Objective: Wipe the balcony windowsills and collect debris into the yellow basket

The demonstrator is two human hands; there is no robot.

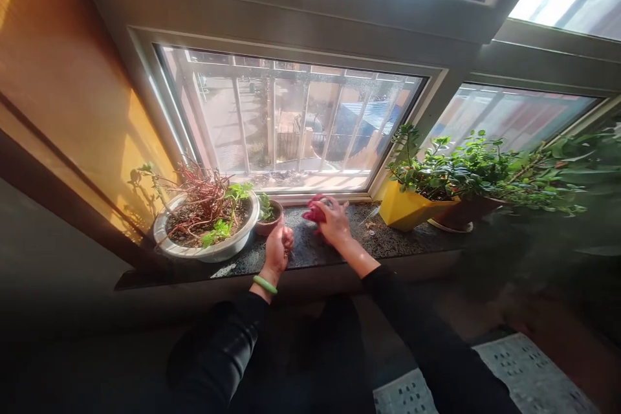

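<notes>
A crumpled red cloth is gripped in the bent fingers of the right hand, over the speckled stone windowsill. At the cloth's eight o'clock, the left hand is curled closed; whether anything is held cannot be told. A small terracotta-coloured pot is seen at nine, a white round planter beyond, a yellow planter at three, the barred window at twelve.

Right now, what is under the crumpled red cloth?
Dark speckled stone sill shows around the crumpled red cloth; whatever lies beneath is covered by cloth and the right hand's grip.
</notes>
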